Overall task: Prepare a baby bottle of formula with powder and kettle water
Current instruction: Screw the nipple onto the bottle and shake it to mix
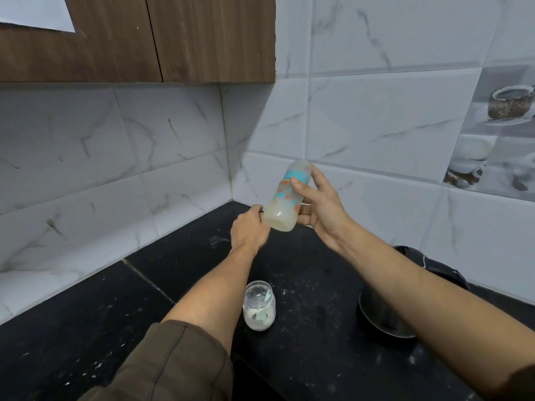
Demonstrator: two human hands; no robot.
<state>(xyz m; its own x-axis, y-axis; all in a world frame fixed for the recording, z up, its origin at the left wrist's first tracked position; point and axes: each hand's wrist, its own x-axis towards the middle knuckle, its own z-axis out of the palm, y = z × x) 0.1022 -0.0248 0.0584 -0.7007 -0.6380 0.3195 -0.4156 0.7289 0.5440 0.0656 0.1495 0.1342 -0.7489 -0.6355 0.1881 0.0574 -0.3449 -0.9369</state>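
Observation:
A clear baby bottle (285, 202) with a teal collar and a capped top is held tilted above the black counter (86, 328), its base toward me and milky liquid pooled at the base. My right hand (320, 206) grips its middle, thumb on the printed side. My left hand (250, 228) is just left of the bottle's base, fingers curled and touching or nearly touching it. Below, an open glass jar (259, 306) of white powder with a scoop inside stands on the counter. A black kettle (382, 314) sits at the right, partly hidden by my right forearm.
White marble-look tiled walls meet in a corner behind the bottle. Brown wooden cabinets (139, 39) hang at the upper left. White powder specks are scattered over the counter around the jar.

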